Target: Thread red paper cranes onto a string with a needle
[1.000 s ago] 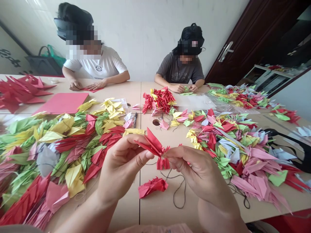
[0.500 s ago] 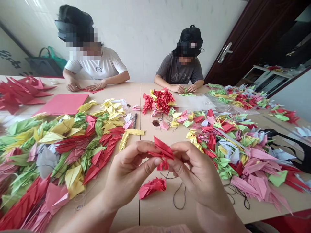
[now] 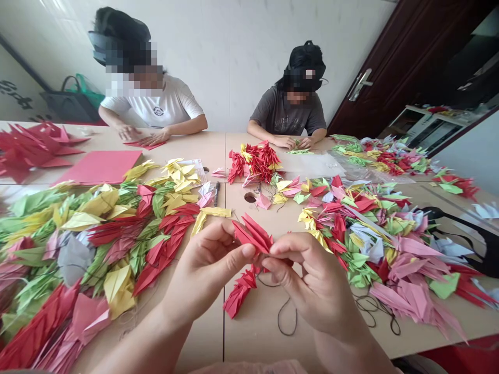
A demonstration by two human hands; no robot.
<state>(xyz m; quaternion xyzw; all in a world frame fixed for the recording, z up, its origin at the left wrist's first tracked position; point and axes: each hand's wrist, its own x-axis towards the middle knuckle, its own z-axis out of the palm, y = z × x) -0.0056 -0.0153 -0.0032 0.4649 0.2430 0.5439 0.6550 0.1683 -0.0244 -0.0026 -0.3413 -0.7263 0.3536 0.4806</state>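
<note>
Between my two hands a red folded paper crane (image 3: 253,234) is held above the table, its pointed folds toward the upper left. My left hand (image 3: 210,265) pinches it between thumb and fingers on the left side. From the right, my right hand (image 3: 312,275) grips its edge with thumb and forefinger. Just below hangs or lies a strand of stacked red paper cranes (image 3: 239,293); whether it joins the held crane is hidden by my fingers. A dark cord (image 3: 287,317) curls on the table beside it.
Piles of strung paper cranes lie left (image 3: 117,234) and right (image 3: 366,228). A red-and-yellow bundle (image 3: 255,162), a red paper stack (image 3: 103,166) and a pen (image 3: 217,194) sit farther back. Two people work across the table, one folding red paper (image 3: 146,145). A black strap (image 3: 463,234) lies right.
The held crane has turned and shifted slightly left, showing more of its folds. The red strand below has swung to a steeper slant. Across the table, one person's hand has moved over the red paper.
</note>
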